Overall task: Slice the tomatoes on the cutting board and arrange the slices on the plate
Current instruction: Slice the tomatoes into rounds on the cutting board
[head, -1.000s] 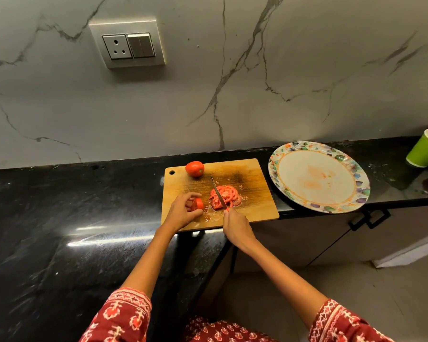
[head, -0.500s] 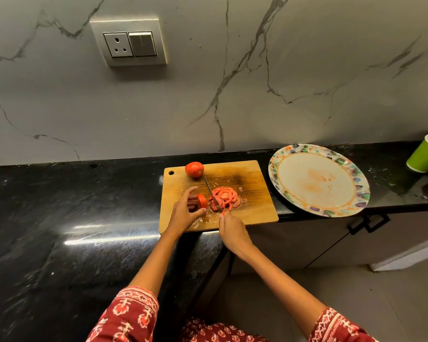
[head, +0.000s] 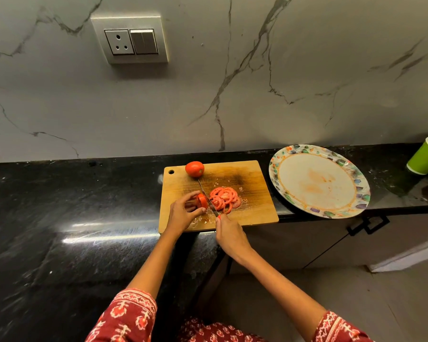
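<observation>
On the cutting board: my left hand [head: 183,213] pinched the tomato stub [head: 202,201] between fingertips and thumb, while my right hand [head: 230,234] was wrapped round the knife [head: 206,197] handle, blade lying just against the stub's cut face.
Task's things: the stub sat near the front left of the cutting board [head: 252,208]; the slices [head: 224,199] lay fanned just right of the blade; a whole tomato [head: 194,169] rested at the board's far edge; the plate [head: 319,181] stood just right of the board, with no slices on it yet.
Stub handling: I judged it small, soft, wet and slippery, with little left to hold, so fingertips had to stay tucked back from the blade.
Slices handling: thin, limp and fragile by my reckoning; best lifted flat from underneath or slid onto the blade, not pinched.
Whole tomato: round, smooth, likely to roll; grip across its middle.
Juice: a puddle glistened on the board by the slices, which could let things skid.
Edges: the board's front overhung the desk [head: 59,218] edge, and the plate's rim did too; pressing near either could tip it.
Open room: dark desk stretched wide to the left; a green cup [head: 424,156] stood well beyond the plate.
</observation>
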{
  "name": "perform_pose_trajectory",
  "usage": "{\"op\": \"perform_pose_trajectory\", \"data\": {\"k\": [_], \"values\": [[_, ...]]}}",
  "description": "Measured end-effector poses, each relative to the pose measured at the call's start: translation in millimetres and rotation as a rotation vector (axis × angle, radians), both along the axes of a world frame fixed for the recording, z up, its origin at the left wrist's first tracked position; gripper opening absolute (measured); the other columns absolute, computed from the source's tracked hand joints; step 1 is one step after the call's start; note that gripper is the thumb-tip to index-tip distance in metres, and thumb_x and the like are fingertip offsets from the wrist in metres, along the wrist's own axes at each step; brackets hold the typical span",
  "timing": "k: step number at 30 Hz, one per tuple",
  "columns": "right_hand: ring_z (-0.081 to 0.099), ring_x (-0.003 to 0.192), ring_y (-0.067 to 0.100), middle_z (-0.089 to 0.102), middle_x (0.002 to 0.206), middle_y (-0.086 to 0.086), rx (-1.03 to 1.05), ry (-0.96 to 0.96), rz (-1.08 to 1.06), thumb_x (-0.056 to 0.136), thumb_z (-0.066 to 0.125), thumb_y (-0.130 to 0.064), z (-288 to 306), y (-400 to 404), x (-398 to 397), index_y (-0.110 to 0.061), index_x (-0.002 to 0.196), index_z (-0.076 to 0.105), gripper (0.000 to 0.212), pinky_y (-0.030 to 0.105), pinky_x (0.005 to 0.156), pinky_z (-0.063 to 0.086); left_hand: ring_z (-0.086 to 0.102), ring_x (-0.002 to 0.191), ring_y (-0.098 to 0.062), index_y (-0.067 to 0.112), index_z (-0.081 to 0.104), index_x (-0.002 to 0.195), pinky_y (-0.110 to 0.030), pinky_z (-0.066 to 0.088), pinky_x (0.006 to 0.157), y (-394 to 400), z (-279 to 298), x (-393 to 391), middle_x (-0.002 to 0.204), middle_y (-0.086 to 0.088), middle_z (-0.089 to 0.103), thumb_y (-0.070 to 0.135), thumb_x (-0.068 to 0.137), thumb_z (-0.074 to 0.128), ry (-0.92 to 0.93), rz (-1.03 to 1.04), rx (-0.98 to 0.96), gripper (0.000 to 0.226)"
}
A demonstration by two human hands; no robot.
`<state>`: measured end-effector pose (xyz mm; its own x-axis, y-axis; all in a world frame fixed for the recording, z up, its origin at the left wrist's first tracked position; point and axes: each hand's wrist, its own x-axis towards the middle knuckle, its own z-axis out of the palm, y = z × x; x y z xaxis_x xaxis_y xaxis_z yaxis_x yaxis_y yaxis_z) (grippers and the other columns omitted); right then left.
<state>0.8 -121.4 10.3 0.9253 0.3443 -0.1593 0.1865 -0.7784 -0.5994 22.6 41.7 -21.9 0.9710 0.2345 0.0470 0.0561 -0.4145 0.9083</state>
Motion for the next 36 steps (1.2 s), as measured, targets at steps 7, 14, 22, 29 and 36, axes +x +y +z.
{"op": "perform_pose_trajectory", "data": {"k": [7,14,22,29,36], "values": [[0.059,0.088,0.031,0.06,0.095,0.013,-0.003,-0.016,0.001,0.102,0.028,-0.027,2.0,1.6,-1.7,-0.005,0.105,0.049,0.031,0.036,0.068,0.041,0.06,0.104,-0.021,0.014,0.057,0.117,-0.028,0.053,0.085,-1.2,2.9,-1.4,0.114,-0.011,0.062,0.008,0.069,0.078,-0.008,0.012,-0.008,0.053],[0.059,0.091,0.031,0.06,0.098,0.014,-0.015,-0.034,0.003,0.102,0.027,-0.026,2.5,2.7,-3.3,-0.005,0.109,0.049,0.031,0.031,0.065,0.036,0.064,0.097,-0.02,0.018,0.059,0.108,-0.034,0.055,0.084,-2.0,2.7,-1.2,0.106,-0.01,0.064,0.008,0.068,0.079,-0.022,0.032,-0.026,0.046],[0.06,0.093,0.032,0.061,0.1,0.016,-0.01,-0.019,0.0,0.102,0.028,-0.026,3.1,5.2,-3.1,-0.004,0.109,0.049,0.032,0.033,0.067,0.037,0.062,0.098,-0.017,0.018,0.056,0.102,-0.019,0.052,0.079,-2.8,2.6,-2.4,0.101,-0.002,0.064,0.008,0.067,0.08,-0.029,-0.002,-0.03,0.043],[0.06,0.09,0.031,0.061,0.097,0.014,0.007,-0.02,-0.009,0.101,0.028,-0.026,3.9,3.1,-4.1,-0.004,0.109,0.05,0.031,0.034,0.067,0.039,0.059,0.098,-0.013,0.015,0.049,0.114,-0.015,0.049,0.078,-5.5,3.0,-5.4,0.107,-0.003,0.059,0.007,0.066,0.08,-0.002,0.014,-0.099,0.058],[0.06,0.093,0.032,0.06,0.1,0.013,0.004,-0.002,0.001,0.102,0.028,-0.026,2.6,1.3,-10.2,-0.006,0.11,0.048,0.03,0.032,0.066,0.037,0.062,0.091,-0.006,0.014,0.06,0.105,-0.013,0.052,0.079,-3.9,3.2,-10.0,0.101,-0.003,0.065,0.005,0.066,0.079,-0.022,0.018,-0.125,0.045]]}}
